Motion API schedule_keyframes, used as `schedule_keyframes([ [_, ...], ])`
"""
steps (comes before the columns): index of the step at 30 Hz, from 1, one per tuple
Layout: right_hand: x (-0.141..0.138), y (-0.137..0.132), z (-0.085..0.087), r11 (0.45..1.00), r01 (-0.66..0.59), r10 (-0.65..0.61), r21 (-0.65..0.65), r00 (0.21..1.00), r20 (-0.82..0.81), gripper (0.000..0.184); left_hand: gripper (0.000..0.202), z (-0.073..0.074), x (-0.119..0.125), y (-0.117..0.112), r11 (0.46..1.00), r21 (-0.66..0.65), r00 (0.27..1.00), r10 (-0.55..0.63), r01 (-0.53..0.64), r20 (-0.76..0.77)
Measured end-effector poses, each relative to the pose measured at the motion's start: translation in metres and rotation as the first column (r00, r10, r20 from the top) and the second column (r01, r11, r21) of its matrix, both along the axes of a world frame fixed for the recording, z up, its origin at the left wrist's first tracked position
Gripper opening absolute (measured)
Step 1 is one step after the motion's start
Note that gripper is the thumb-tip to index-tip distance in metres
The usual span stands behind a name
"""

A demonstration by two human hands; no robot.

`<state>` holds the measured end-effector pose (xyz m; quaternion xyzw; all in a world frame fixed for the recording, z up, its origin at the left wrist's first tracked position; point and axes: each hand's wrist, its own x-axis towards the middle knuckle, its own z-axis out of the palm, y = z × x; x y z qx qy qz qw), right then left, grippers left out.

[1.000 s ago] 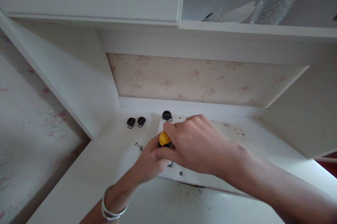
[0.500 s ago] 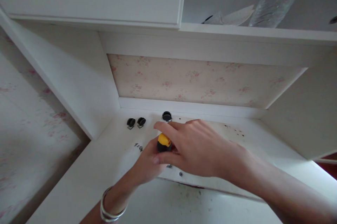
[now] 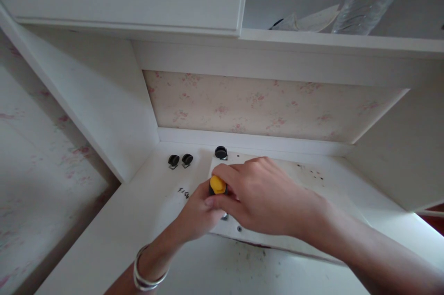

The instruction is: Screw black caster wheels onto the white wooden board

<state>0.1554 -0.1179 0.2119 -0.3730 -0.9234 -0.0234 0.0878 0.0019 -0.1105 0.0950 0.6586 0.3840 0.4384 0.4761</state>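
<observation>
My right hand (image 3: 265, 195) is closed round the yellow and black handle of a screwdriver (image 3: 218, 185), seen end-on, with thumb and forefinger on either side of it. My left hand (image 3: 199, 216) is curled low beside the handle; its fingertips are hidden, so what it grips does not show. Both hands are over the left end of a white board (image 3: 287, 239) lying on the white surface. A metal plate (image 3: 225, 217) peeks out just below them. A black caster wheel (image 3: 221, 152) sits at the board's far left corner.
Two more casters, one (image 3: 174, 161) beside the other (image 3: 187, 160), lie left of the board. Overhead are a cabinet door (image 3: 132, 3) and an open shelf (image 3: 340, 41) with a plastic bottle (image 3: 371, 1). White side panels (image 3: 93, 96) flank the surface.
My right forefinger, stretched past the handle before, is now curled in against it. The handle has turned or tilted, with its yellow end facing me more fully.
</observation>
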Motion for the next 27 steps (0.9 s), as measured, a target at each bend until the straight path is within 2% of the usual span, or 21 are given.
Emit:
schedule_keyframes([
  [2,-0.0013,0.0003,-0.0006,0.997,0.05,-0.051,0.06,0.999,0.013,0.047,0.018,-0.0008,-0.0001,-0.0007,1.0,-0.008,0.999,0.029,-0.029,-0.019],
  [4,-0.0021,0.0008,-0.0004,0.997,0.041,-0.042,0.071,0.999,0.008,0.049,0.017,-0.0004,0.0002,-0.0015,0.998,-0.021,0.998,0.05,-0.051,-0.031],
  [7,-0.0012,0.001,0.0011,0.999,-0.051,0.051,-0.016,0.998,-0.026,0.035,0.017,0.0008,0.0007,-0.0021,0.999,-0.018,0.999,0.031,-0.031,-0.006],
  [9,-0.0009,0.0008,0.0015,0.997,-0.066,0.065,-0.043,0.998,-0.021,0.029,0.017,0.0013,0.0007,-0.0024,1.0,-0.006,1.0,0.022,-0.022,0.005],
  [13,-0.0034,0.0008,-0.0009,0.998,0.035,-0.038,0.052,0.998,0.048,0.048,0.016,0.0034,0.0008,-0.0033,0.999,-0.025,0.999,0.039,-0.039,-0.026],
  [15,-0.0042,0.001,-0.0021,0.997,0.043,-0.047,0.068,0.998,0.05,0.053,0.016,0.0042,0.0009,-0.0034,0.998,-0.033,0.998,0.048,-0.049,-0.034],
  [21,-0.0021,0.0007,-0.0008,0.999,-0.04,0.04,-0.023,0.999,-0.017,0.036,0.015,0.0049,0.0003,-0.0028,0.999,0.022,0.997,0.041,-0.039,-0.062],
  [27,-0.0071,0.0027,-0.0027,0.995,0.029,-0.034,0.1,0.998,0.054,0.053,0.016,0.0067,-0.0019,-0.0035,0.996,0.032,0.987,0.092,-0.089,-0.132],
])
